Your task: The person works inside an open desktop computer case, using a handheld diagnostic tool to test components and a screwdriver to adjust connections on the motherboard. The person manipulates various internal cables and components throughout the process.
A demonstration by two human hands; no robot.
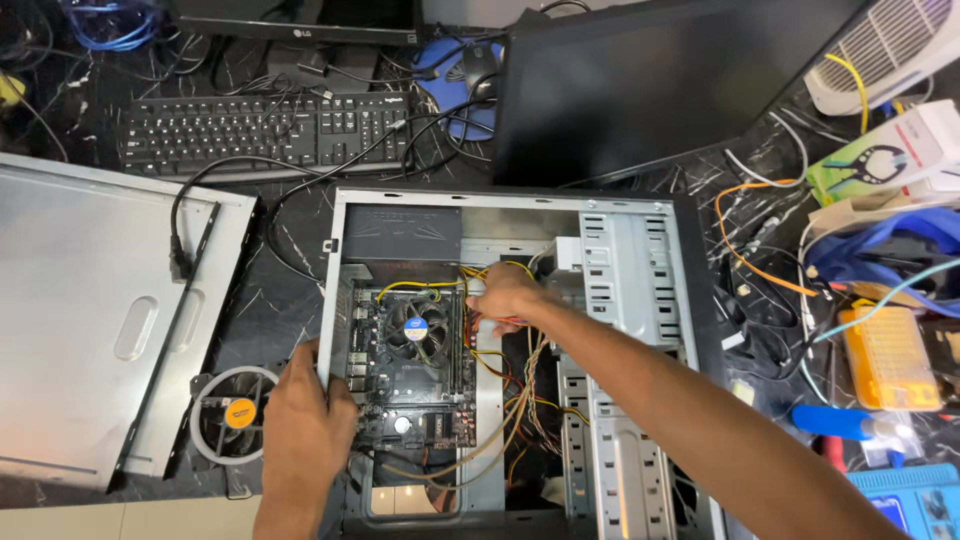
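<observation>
An open computer case lies on its side in the middle of a dark marble-patterned desk, its side panel off so the inside faces up. Inside on the left sits a green circuit board with a round cooling fan near its far end; a black power supply box fills the far left corner, and yellow, red and black wires run down the middle. Perforated metal drive bays take up the right side. The left hand rests on the case's left wall, fingers curled over the metal edge. The right hand reaches in from the right, fingers closed on a thin red-handled tool just beside the board's right edge, with wires close all around it. Left of the case lies the removed grey side panel, and a loose round fan sits between the two, just beside the left hand. Far across the desk are a black keyboard and a dark monitor. The right side is crowded with cables, boxes and an orange parts case.
</observation>
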